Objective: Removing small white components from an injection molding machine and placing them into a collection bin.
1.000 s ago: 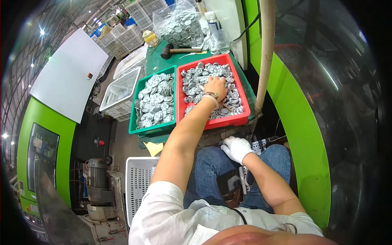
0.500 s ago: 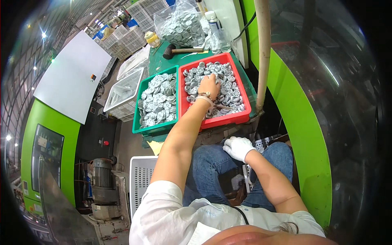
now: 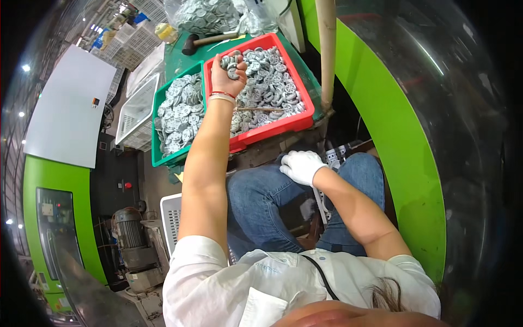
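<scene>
Over red tray [image 3: 278, 131], grey wheels [image 3: 233, 73] cupped in left hand [image 3: 227, 84], right hand [image 3: 303, 165], grip unclear

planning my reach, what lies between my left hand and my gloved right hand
In the head view, mainly the red tray, with grey wheel-shaped parts and a thin stick in it.

Hammer [image 3: 213, 40] on green table [image 3: 175, 59], yellow container [image 3: 165, 33] near it; white basket [image 3: 129, 135], grey motor [image 3: 129, 230] left; pale pole [image 3: 327, 54] right.

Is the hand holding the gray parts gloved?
No, the left hand holding gray parts is bare; the white glove is on the right hand.
</scene>
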{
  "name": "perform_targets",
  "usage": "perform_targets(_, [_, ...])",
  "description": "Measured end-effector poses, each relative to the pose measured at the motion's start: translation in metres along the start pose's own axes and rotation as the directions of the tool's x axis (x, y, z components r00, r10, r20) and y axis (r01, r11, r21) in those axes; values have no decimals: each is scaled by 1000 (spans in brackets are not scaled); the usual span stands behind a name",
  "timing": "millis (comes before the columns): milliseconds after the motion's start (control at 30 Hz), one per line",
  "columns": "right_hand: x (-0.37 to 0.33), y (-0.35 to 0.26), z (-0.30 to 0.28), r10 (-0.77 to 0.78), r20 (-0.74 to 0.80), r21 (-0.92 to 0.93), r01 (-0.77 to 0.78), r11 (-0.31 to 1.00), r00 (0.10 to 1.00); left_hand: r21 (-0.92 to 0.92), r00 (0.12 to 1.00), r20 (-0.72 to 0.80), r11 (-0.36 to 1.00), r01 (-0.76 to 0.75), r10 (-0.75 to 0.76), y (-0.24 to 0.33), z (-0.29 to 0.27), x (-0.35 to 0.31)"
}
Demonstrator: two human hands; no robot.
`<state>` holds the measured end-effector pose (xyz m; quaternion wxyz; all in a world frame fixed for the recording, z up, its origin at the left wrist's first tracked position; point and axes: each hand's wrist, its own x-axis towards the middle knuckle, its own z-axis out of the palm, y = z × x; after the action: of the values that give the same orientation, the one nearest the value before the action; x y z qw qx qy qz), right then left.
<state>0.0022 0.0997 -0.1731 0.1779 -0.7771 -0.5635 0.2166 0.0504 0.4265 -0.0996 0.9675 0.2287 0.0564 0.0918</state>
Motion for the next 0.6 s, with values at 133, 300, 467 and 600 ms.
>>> perform_targets(133, [1,-1,-2,7,44,12,-7,1000,999,-14,1000,30,1000,-7,8,-8,11,-6])
perform_targets(300, [3,-2,-2,3,49,6,-4,1000,999,-27,994,107,1000,-2,5,-13,18,-9])
perform_targets(467, [2,0,0,-13,47,7,13,1000,999,17,995,102,1000,-6,5,-14,22,-11])
perform_targets(600, [2,0,1,-8,50,4,7,1000,999,84,996,93,996,-17,9,-17,26,-12])
